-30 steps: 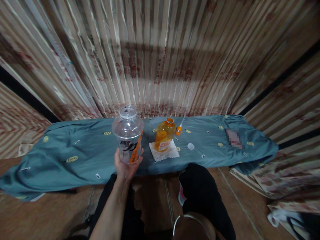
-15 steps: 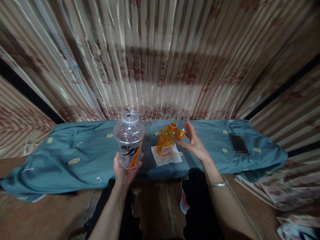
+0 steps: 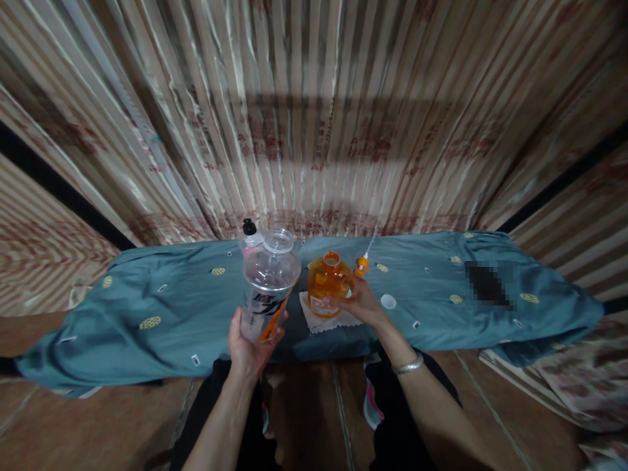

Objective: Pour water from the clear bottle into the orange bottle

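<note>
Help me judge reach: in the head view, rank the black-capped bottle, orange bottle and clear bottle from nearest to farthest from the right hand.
1. Orange bottle, immediately at the right hand.
2. Clear bottle, farther left, in the left hand.
3. Black-capped bottle, behind it.

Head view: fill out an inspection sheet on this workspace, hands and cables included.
Surface: blue-green patterned cloth, wrinkled toward its ends.
Main things: clear bottle with an uncapped neck; amber bottle, also uncapped, standing on a white napkin.
Clutter: black-topped bottle behind the clear bottle; orange nozzle with a thin stem; pale disc.
Left hand: holds the clear bottle low on its body.
Right hand: at the amber bottle's side; firmness of grip unclear.
Cables: nothing seen.
Surroundings: striped curtain behind, brown floor below.
</note>
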{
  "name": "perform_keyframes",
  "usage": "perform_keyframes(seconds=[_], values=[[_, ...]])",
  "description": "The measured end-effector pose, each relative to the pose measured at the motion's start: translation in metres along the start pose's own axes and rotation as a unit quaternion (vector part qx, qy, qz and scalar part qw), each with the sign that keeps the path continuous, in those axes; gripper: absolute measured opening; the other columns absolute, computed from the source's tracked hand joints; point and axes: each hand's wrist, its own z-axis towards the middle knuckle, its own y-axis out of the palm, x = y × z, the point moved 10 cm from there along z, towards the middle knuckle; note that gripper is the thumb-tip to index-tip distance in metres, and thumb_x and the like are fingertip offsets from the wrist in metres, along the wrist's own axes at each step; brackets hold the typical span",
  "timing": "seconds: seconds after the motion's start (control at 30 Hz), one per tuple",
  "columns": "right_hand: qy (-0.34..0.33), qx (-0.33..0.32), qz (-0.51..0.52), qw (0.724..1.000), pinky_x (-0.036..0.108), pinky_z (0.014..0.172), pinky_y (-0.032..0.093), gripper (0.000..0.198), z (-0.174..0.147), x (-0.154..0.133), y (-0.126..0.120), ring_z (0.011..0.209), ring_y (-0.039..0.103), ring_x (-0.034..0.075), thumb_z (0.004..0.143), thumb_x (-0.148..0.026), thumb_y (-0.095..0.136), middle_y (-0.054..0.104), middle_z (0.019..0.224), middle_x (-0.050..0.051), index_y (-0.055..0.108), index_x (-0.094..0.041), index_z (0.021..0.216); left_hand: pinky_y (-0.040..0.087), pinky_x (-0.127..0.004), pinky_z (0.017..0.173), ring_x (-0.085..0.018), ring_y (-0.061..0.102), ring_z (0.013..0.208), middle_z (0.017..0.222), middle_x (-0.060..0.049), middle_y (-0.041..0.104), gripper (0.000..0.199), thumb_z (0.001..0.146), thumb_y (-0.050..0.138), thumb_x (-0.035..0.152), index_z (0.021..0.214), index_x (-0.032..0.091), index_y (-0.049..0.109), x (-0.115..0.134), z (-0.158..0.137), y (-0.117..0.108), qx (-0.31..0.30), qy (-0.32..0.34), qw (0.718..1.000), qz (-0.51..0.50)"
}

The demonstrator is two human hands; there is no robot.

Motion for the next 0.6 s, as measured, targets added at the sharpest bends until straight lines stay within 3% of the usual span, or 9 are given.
perform_keyframes(seconds=[0.2,0.37,0.6], values=[[0.007,0.096,-0.077,0.992,0.052,0.091,0.056,0.063,-0.011,-0.019,-0.019,0.105,0.071,0.034,0.069,-0.05,0.079,0.074,0.113,0.012,0.061,-0.018,0.119,0.051,-0.034,0.052,-0.03,0.073,0.075,0.092,-0.012,0.073,0.039,0.089,0.046,0.046,0.113,0.018,0.061,-0.002,0.0,-0.01,0.018,0.006,1.0,0.021],[-0.026,0.106,-0.136,0.985,0.046,0.09,0.058,0.064,-0.016,-0.041,-0.02,0.105,0.072,0.032,0.073,-0.047,0.077,0.074,0.114,0.013,0.055,-0.018,0.125,0.053,-0.035,0.052,-0.028,0.072,0.071,0.087,-0.011,0.073,0.036,0.093,0.043,0.042,0.11,0.017,0.061,-0.004,0.001,-0.017,0.039,0.008,0.998,0.041],[-0.071,0.126,-0.203,0.968,0.047,0.092,0.058,0.061,-0.017,-0.047,-0.023,0.106,0.071,0.032,0.079,-0.046,0.074,0.072,0.117,0.015,0.052,-0.017,0.129,0.054,-0.038,0.055,-0.029,0.072,0.07,0.084,-0.011,0.073,0.033,0.092,0.046,0.041,0.105,0.015,0.064,-0.003,0.002,-0.023,0.051,0.016,0.997,0.052]])
